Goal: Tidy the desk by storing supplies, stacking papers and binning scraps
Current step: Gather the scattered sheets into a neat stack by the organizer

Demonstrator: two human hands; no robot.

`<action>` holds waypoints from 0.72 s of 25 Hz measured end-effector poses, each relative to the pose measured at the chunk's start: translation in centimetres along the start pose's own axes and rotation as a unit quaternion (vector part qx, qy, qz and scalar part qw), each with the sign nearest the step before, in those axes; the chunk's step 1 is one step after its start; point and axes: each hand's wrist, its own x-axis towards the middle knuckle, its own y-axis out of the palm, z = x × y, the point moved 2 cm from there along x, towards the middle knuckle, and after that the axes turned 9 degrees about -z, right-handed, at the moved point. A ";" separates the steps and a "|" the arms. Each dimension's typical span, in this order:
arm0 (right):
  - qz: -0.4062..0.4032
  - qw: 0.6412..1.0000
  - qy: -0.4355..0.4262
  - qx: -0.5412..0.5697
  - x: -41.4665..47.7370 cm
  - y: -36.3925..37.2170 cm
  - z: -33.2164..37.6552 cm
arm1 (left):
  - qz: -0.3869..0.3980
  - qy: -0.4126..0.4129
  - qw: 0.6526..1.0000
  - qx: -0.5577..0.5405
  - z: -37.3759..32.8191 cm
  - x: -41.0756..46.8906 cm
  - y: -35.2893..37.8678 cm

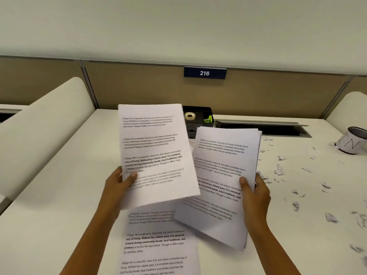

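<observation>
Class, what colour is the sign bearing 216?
Dark blue sign with white digits; head view.

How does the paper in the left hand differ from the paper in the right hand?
The left-hand paper looks like one thin sheet; the right-hand paper is a stack, several edges showing at its top right corner. The left-hand paper's print is blurred; the right-hand paper's is sharper. The left hand pinches a left edge, the right hand a right edge. Both are white pages of similar printed paragraphs.
</observation>
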 end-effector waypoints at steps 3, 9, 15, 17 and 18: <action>0.022 0.998 0.041 0.029 -0.3 0.9 1.0 | 0.052 -0.028 0.998 -0.021 0.7 -1.3 2.5; 0.114 0.984 0.111 0.085 -1.8 1.9 1.4 | 0.120 -0.037 0.992 0.003 1.3 -2.2 5.1; 0.197 0.976 0.078 0.059 -2.8 2.2 2.5 | 0.163 0.081 0.982 0.051 0.8 -4.6 6.5; 0.219 0.976 0.015 0.017 -2.9 2.4 2.9 | 0.144 0.137 0.980 0.027 0.0 -5.2 7.0; 0.221 0.975 -0.008 0.014 -3.0 2.5 3.2 | 0.130 0.160 0.978 0.020 -0.5 -5.3 7.2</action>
